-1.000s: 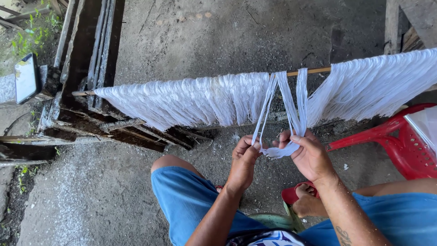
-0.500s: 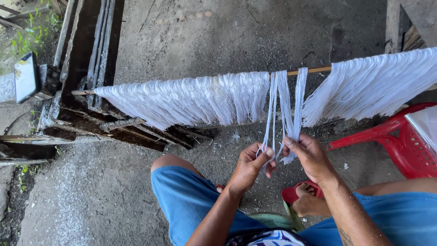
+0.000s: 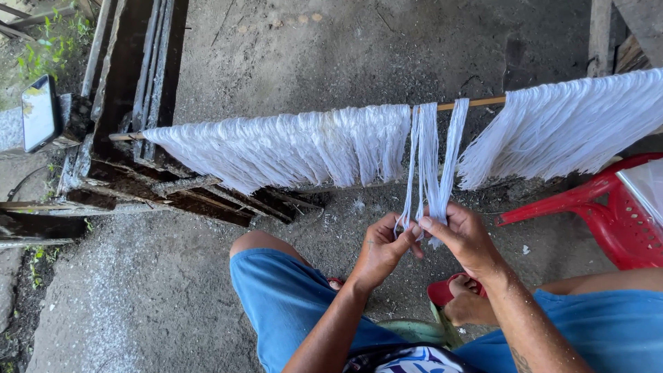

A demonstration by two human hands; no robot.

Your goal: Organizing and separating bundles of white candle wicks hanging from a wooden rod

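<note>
Left hand (image 3: 384, 246) and right hand (image 3: 461, 235) pinch hanging white strands (image 3: 429, 162).

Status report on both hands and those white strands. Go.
Left hand and right hand both pinching hanging white strands. Strands draped over wooden rod, split from the big bundles. Nothing blocking; red chair off right.

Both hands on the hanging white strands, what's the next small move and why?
Probably draw the pinched ends downward to pull them taut. The left hand and right hand meet at the bottom of a few white strands that hang from the wooden rod, set apart from the bunched fibre to either side. The lower ends look loose and looped between the fingers.
</note>
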